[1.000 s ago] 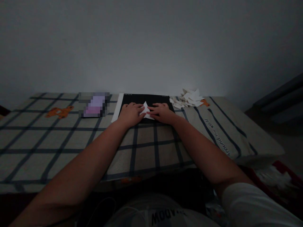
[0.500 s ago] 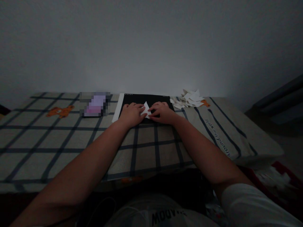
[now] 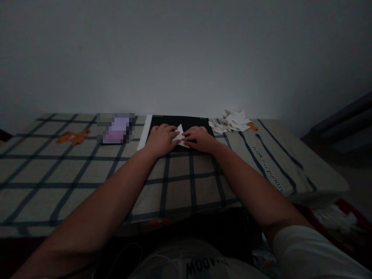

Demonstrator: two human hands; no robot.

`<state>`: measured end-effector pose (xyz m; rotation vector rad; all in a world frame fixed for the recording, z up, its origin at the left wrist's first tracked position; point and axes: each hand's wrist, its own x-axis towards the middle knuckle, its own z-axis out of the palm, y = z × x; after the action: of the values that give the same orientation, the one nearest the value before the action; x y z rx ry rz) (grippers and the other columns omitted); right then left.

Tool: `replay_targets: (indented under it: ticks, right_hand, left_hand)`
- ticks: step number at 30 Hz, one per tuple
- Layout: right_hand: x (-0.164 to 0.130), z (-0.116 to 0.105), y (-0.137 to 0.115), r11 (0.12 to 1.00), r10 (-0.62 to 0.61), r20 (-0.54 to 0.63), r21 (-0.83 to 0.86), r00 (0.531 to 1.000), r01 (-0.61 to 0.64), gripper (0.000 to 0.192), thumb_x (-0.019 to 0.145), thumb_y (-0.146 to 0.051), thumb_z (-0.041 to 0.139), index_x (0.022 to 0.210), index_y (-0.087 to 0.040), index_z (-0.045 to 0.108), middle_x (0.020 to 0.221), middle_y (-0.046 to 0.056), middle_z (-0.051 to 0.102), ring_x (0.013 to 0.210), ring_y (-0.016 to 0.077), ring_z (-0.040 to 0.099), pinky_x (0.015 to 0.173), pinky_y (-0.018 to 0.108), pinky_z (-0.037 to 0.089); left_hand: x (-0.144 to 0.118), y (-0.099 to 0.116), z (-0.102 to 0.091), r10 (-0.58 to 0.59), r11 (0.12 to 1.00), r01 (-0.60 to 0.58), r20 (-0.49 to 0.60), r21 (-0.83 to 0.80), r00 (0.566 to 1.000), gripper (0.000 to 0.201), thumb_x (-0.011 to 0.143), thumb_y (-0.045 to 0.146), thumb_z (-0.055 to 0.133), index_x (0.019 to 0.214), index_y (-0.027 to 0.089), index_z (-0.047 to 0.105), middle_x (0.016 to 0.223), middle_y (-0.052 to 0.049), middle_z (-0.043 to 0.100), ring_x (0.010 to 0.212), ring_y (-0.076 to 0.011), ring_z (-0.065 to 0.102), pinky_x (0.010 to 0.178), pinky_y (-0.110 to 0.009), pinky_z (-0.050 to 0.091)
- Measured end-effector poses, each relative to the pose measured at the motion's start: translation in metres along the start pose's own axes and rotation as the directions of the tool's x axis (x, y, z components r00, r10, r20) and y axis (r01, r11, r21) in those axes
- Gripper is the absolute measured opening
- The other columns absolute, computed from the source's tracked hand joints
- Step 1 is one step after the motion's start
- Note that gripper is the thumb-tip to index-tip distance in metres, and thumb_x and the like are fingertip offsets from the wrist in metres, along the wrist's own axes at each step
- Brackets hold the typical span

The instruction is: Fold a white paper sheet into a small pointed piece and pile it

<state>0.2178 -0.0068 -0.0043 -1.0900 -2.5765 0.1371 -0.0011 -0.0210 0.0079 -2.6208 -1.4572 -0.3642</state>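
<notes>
Both hands press flat, fingers extended, on a small white folded paper triangle [image 3: 180, 135]; neither hand closes around it. The left hand [image 3: 161, 139] covers the triangle's left edge, and the right hand [image 3: 200, 138] covers its right edge, with the fingertips of both hands meeting near the middle. The triangle's point faces away from the person and shows between the two hands.

The paper triangle lies on a black rectangular board [image 3: 180, 121], which sits at the far side of a beige cloth with a dark blue grid pattern [image 3: 87, 174]. A white sheet edge [image 3: 142, 133] shows along the left side of the board. A pile of white folded paper pieces [image 3: 231, 121] lies just beside the board's right end, well apart from the hands. A blurred lilac object [image 3: 115, 128] lies left of the board. An orange bear figure [image 3: 72, 136] is printed on the cloth further left.
</notes>
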Motion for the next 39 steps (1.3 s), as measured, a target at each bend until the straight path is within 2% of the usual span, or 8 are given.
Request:
replay_targets:
  ticks: [4, 12, 16, 25, 32, 39]
  right_hand:
    - [0.0002, 0.0002, 0.0024, 1.0, -0.001, -0.016, 0.025, 1.0, 0.001, 0.025, 0.098, -0.034, 0.058, 0.11, -0.027, 0.08, 0.128, 0.007, 0.072, 0.122, 0.0268, 0.057, 0.099, 0.045, 0.034]
    - [0.0023, 0.0036, -0.0013, 0.999, 0.033, -0.048, 0.001, 0.998, -0.033, 0.026, 0.098, -0.035, 0.059, 0.114, -0.025, 0.077, 0.129, 0.008, 0.071, 0.123, 0.0262, 0.056, 0.099, 0.043, 0.033]
    - [0.0024, 0.0043, -0.0008, 0.999, 0.043, -0.047, -0.011, 0.998, -0.044, 0.028, 0.098, -0.035, 0.06, 0.12, -0.026, 0.075, 0.135, 0.007, 0.068, 0.127, 0.0259, 0.054, 0.1, 0.043, 0.035]
    - [0.0027, 0.0026, 0.0029, 0.999, 0.006, -0.025, -0.034, 1.0, -0.007, 0.024, 0.099, -0.032, 0.06, 0.113, -0.026, 0.078, 0.133, 0.006, 0.07, 0.125, 0.0266, 0.057, 0.1, 0.044, 0.039]
    - [0.0015, 0.0004, -0.0041, 0.991, 0.053, 0.004, -0.124, 0.999, -0.052, 0.034, 0.101, -0.031, 0.054, 0.13, -0.023, 0.069, 0.142, 0.008, 0.063, 0.13, 0.0287, 0.054, 0.1, 0.046, 0.042]
    - [-0.0003, -0.0026, -0.0019, 0.994, 0.041, 0.044, -0.098, 0.998, -0.037, 0.038, 0.1, -0.036, 0.056, 0.134, -0.025, 0.067, 0.145, 0.009, 0.061, 0.134, 0.0295, 0.052, 0.105, 0.049, 0.039]
  left_hand:
    - [0.0009, -0.0018, 0.0039, 0.031, 0.999, -0.031, -0.009, -0.028, 0.999, 0.034, 0.099, 0.039, 0.049, 0.119, 0.028, 0.075, 0.135, -0.005, 0.068, 0.123, -0.0315, 0.055, 0.095, -0.049, 0.039]
    - [0.0053, -0.0008, 0.0093, -0.057, 0.995, 0.055, -0.026, -0.082, 0.998, 0.032, 0.1, 0.039, 0.05, 0.11, 0.031, 0.078, 0.13, -0.003, 0.07, 0.119, -0.03, 0.058, 0.094, -0.047, 0.04]
    - [0.0043, -0.0005, 0.0076, -0.065, 0.995, 0.064, -0.013, -0.082, 0.998, 0.029, 0.097, 0.042, 0.055, 0.112, 0.032, 0.077, 0.133, -0.003, 0.069, 0.122, -0.0303, 0.058, 0.096, -0.046, 0.039]
    - [0.0028, 0.0006, 0.0037, -0.059, 0.996, 0.061, 0.029, -0.071, 0.998, 0.039, 0.096, 0.053, 0.053, 0.12, 0.03, 0.074, 0.137, -0.004, 0.066, 0.125, -0.0302, 0.055, 0.097, -0.046, 0.037]
    - [0.0036, 0.0021, 0.0043, -0.06, 0.997, 0.062, 0.048, -0.043, 0.997, 0.038, 0.096, 0.051, 0.054, 0.12, 0.027, 0.07, 0.137, -0.006, 0.065, 0.123, -0.031, 0.055, 0.095, -0.046, 0.038]
    - [0.0025, 0.0018, 0.0045, -0.075, 0.995, 0.079, 0.054, -0.066, 0.996, 0.039, 0.095, 0.051, 0.055, 0.122, 0.025, 0.067, 0.135, -0.008, 0.064, 0.124, -0.0328, 0.053, 0.095, -0.048, 0.039]
